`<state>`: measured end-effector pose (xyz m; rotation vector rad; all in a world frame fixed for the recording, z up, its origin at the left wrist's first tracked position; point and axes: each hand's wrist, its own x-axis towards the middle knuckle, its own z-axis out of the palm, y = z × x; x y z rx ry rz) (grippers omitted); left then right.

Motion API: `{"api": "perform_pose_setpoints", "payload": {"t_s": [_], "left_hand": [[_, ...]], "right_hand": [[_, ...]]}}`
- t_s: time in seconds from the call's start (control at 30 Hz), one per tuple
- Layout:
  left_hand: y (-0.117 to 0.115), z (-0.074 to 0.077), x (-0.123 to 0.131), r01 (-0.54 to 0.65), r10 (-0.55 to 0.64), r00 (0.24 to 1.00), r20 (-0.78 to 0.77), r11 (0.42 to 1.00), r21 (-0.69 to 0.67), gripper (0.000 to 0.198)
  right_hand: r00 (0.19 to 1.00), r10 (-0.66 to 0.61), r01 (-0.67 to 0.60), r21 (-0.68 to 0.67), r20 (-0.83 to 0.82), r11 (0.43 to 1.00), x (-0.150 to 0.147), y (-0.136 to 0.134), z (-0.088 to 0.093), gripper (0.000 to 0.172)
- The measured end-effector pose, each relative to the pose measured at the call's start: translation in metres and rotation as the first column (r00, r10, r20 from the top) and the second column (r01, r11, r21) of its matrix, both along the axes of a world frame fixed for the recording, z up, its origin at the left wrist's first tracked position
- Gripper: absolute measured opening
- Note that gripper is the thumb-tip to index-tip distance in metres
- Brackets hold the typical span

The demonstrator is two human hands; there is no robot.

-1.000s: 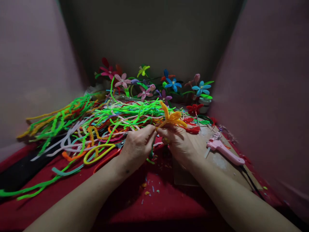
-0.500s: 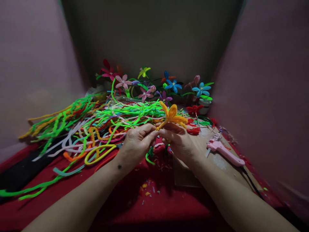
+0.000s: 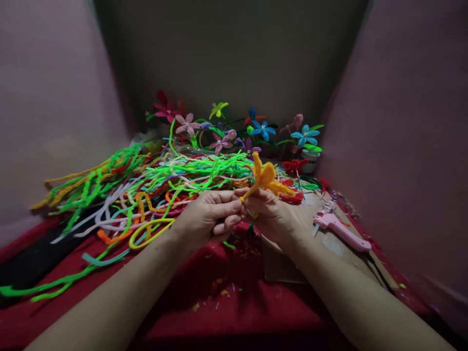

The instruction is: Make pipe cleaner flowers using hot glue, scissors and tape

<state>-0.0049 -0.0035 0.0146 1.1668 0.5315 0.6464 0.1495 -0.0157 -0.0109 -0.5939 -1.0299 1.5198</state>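
An orange-yellow pipe-cleaner flower (image 3: 265, 176) is held between both hands above the middle of the table, its petals tilted up and to the right. My left hand (image 3: 215, 214) pinches the lower end of its twisted stem. With thumb and fingers closed, my right hand (image 3: 268, 209) grips the stem just below the petals. The fingers partly cover the stem. Behind my hands lies a large heap of loose pipe cleaners (image 3: 204, 170), mostly bright green.
Finished pipe-cleaner flowers (image 3: 263, 129) stand along the back. A pink glue gun (image 3: 341, 231) rests on a cardboard sheet (image 3: 283, 263) at right. Yellow-handled scissors (image 3: 146, 236) lie left, partly behind my forearm. Small scraps (image 3: 223, 292) dot the red cloth (image 3: 204, 321).
The flower has moved slightly right and its petals have turned. My left hand has rolled, so its curled lower fingers now show.
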Motion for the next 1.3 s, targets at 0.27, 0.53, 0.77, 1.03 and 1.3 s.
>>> {"api": "perform_pose_setpoints", "payload": {"t_s": [0.27, 0.53, 0.77, 1.03, 1.3], "left_hand": [[-0.003, -0.01, 0.006, -0.127, 0.518, 0.83, -0.206, 0.536, 0.835, 0.017], [0.003, -0.03, 0.004, 0.102, 0.757, 0.653, 0.028, -0.125, 0.987, 0.02], [0.0, -0.016, 0.006, -0.137, 0.698, 0.716, 0.0, 0.14, 0.981, 0.019], [-0.007, 0.0, 0.009, -0.301, 0.416, 0.896, -0.156, 0.827, 0.474, 0.018], [0.001, 0.0, 0.002, -0.018, 0.019, 0.999, 0.037, 0.999, -0.037, 0.01]], "right_hand": [[0.982, -0.172, 0.168, -0.047, -0.081, 0.985, -0.004, 0.004, -0.007, 0.012], [0.97, -0.241, 0.241, -0.003, 0.029, 0.97, -0.008, 0.0, -0.005, 0.014], [0.974, -0.214, 0.211, 0.042, 0.078, 0.976, -0.005, 0.001, -0.004, 0.02], [0.993, -0.108, 0.107, 0.033, 0.05, 0.994, -0.002, 0.005, -0.006, 0.017], [0.999, -0.038, 0.038, 0.028, -0.006, 0.999, 0.0, 0.006, -0.008, 0.023]]}}
